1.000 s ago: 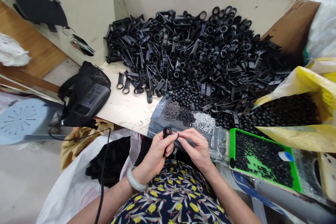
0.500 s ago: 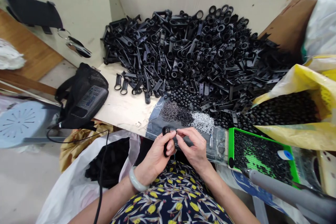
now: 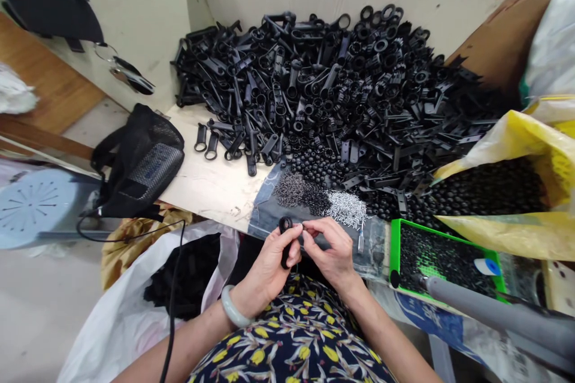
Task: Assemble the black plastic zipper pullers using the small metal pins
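Observation:
My left hand (image 3: 267, 266) is wrapped around a black plastic ring-ended part (image 3: 284, 225); its ring sticks up above the fingers and the rest is partly covered by them. My right hand (image 3: 331, 248) is closed in a pinch, its fingertips meeting the left thumb tip. A tiny dark thing shows at that meeting point, too small to name. Just beyond the hands, on a dark cloth (image 3: 265, 215), lie small piles of brownish pins (image 3: 290, 190), dark little pieces (image 3: 314, 198) and silvery pins (image 3: 347, 209).
A large heap of black plastic parts (image 3: 291, 81) fills the back. Black balls (image 3: 494, 188) spill from a yellow bag (image 3: 516, 233). At right stand a green tray (image 3: 395, 251) and a grey bar (image 3: 476, 302). A black mesh bag (image 3: 155, 161) and a white sack (image 3: 108, 311) are at left.
Both hands keep almost the same pose and grip. The view has shifted very slightly; the grey bar now appears a little higher over the green tray.

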{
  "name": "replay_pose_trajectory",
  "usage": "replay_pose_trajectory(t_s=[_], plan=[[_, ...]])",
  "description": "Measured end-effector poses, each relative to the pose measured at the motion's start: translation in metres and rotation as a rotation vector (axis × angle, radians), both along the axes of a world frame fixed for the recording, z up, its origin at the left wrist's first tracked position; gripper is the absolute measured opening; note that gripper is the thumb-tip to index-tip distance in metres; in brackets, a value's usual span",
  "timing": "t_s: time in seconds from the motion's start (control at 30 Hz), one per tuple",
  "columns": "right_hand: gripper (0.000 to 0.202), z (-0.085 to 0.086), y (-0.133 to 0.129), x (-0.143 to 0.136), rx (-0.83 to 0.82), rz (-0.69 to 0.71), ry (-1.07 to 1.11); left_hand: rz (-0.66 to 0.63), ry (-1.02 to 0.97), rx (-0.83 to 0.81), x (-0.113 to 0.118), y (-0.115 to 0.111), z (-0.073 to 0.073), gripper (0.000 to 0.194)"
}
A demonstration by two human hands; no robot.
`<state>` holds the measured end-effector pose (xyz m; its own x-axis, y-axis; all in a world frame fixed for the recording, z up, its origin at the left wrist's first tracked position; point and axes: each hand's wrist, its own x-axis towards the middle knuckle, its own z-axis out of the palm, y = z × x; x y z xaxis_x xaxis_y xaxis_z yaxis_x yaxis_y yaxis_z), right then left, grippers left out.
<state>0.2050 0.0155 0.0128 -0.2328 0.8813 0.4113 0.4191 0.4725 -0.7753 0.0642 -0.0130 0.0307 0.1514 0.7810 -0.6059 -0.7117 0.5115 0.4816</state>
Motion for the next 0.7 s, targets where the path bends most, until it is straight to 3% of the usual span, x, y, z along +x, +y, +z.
replay_pose_trajectory(t_s=[0.17,0.47,0.7], plan=[[0.013,0.000,0.000,0.003,-0.013,0.027,0.007,0.016,0.053,0.018,0.000,0.001,0.001,0.039],[0.014,-0.008,0.003,0.008,0.001,0.077,0.011,-0.003,-0.037,0.017,0.001,-0.002,-0.002,0.036],[0.008,-0.011,0.005,0.015,-0.214,0.078,0.164,-0.060,0.031,0.027,-0.008,-0.003,0.005,0.028]])
